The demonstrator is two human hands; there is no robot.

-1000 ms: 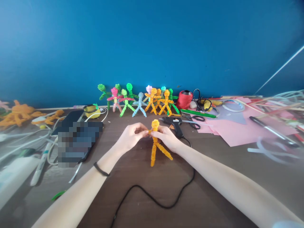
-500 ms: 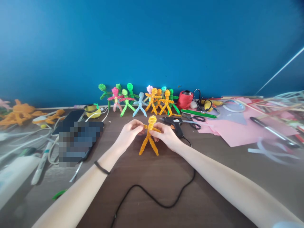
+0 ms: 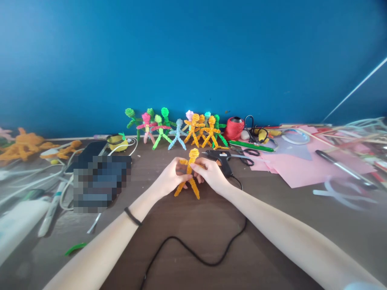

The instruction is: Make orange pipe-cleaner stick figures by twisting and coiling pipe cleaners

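An orange pipe-cleaner stick figure [image 3: 190,171] stands upright over the brown table [image 3: 193,237], its legs spread. My left hand [image 3: 169,179] pinches its body from the left. My right hand [image 3: 211,173] pinches it from the right, fingers closed on the torso. A row of several coloured pipe-cleaner figures [image 3: 178,131] stands against the blue wall behind. A black band sits on my left wrist.
A black glue gun [image 3: 222,158] lies just behind my right hand; its cord [image 3: 196,251] loops toward me. Scissors [image 3: 248,157], red thread spool [image 3: 234,127] and pink paper [image 3: 302,167] lie right. A blurred phone [image 3: 96,181], cables and orange figures [image 3: 27,145] lie left.
The orange figure came down and slightly left. Both hands shifted from pinching near its neck to gripping its torso, and its legs spread apart.
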